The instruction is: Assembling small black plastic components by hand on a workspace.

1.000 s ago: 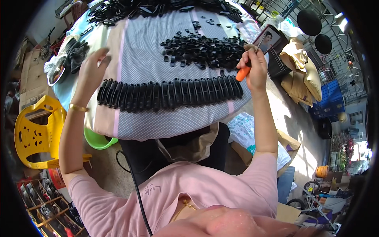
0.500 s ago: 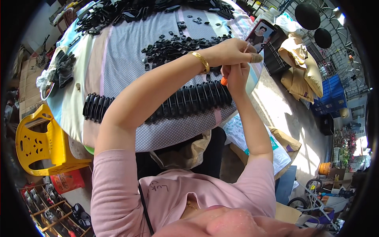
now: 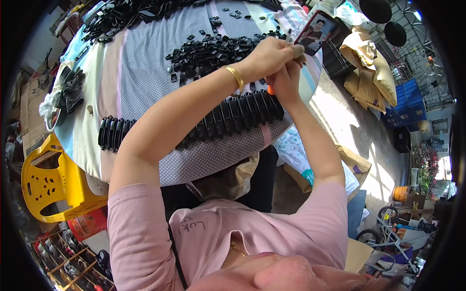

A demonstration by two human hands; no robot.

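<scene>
My left hand (image 3: 273, 54) is closed near the table's right edge, its fingertips overlapping the lower corner of an upright phone (image 3: 316, 33); whether they touch it I cannot tell. What its fingers hold, if anything, is hidden. Just below it, and against it, my right hand (image 3: 286, 83) is closed round a small tool whose orange end (image 3: 271, 90) sticks out at the palm side. Left of both hands lies a heap of small black plastic parts (image 3: 208, 52). Nearer to me, a long row of curved black pieces (image 3: 233, 116) stands side by side, partly behind my left forearm.
A patterned cloth (image 3: 145, 53) covers the round table. More black parts (image 3: 136, 17) are piled at its far side. Dark gloves (image 3: 71, 89) lie at the left edge. A yellow chair (image 3: 53, 179) stands left, filled sacks (image 3: 374, 87) and blue crates (image 3: 407, 104) right.
Both hands have shifted slightly left and up in the picture, and the left fingertips have turned toward the phone's corner. The whole view has moved a little. The right hand keeps its orange-ended tool.
</scene>
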